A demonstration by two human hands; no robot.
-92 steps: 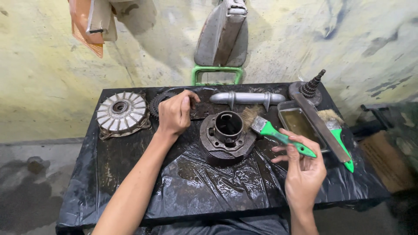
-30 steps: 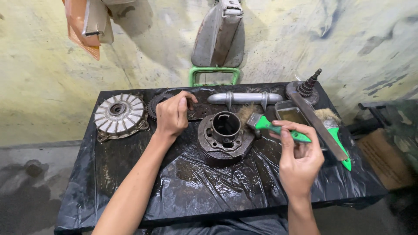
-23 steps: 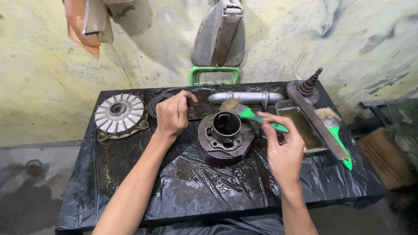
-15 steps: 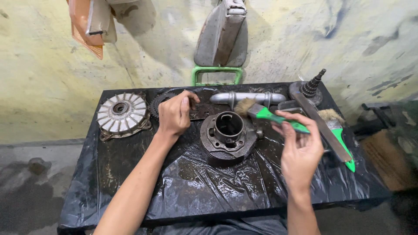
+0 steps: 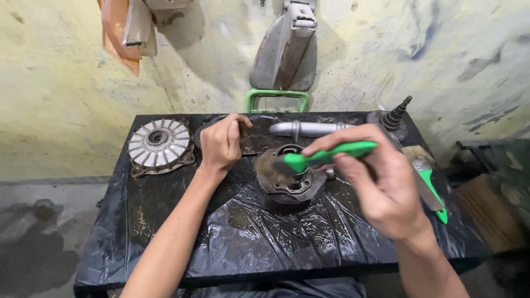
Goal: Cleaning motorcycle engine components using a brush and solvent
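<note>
Gripping a green brush [image 5: 320, 156], the right hand [image 5: 381, 187] scrubs the greasy cylinder [image 5: 287, 185] at mid tabletop [image 5: 165, 221], while the left hand [image 5: 221, 144] presses clenched on a dark plate [image 5: 256, 142]; grime remains, so cleaning looks unfinished.

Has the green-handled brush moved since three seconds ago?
Yes. The brush in the right hand went left from beside the tray, onto the round metal cylinder part.
</note>
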